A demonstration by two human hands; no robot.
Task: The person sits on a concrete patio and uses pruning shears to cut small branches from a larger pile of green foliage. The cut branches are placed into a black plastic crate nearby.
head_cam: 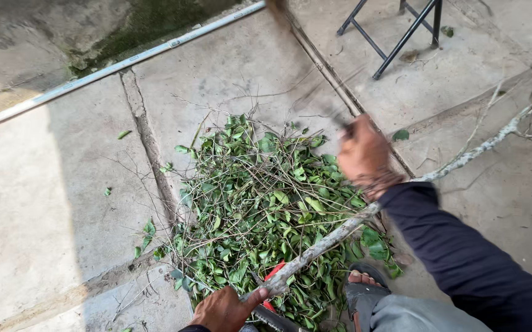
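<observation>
My left hand [226,310] grips the thick cut end of a long pale branch [330,240] at the bottom of the view. The branch runs up and right, passes under my right arm and ends in bare twigs at the right edge. My right hand [363,154], in a dark sleeve, is raised over the branch and closed on the handle of a long thin tool [306,64], which is motion-blurred and reaches the top edge. Under the branch lies a pile of green leaves and thin twigs [260,197]. A red object [276,272] shows partly beneath the leaves near my left hand.
My foot in a grey sandal [361,292] stands beside the pile. Black metal legs of a stool [401,37] are at the top right. A white pipe [118,64] crosses the concrete slabs at the upper left. Loose leaves lie scattered around.
</observation>
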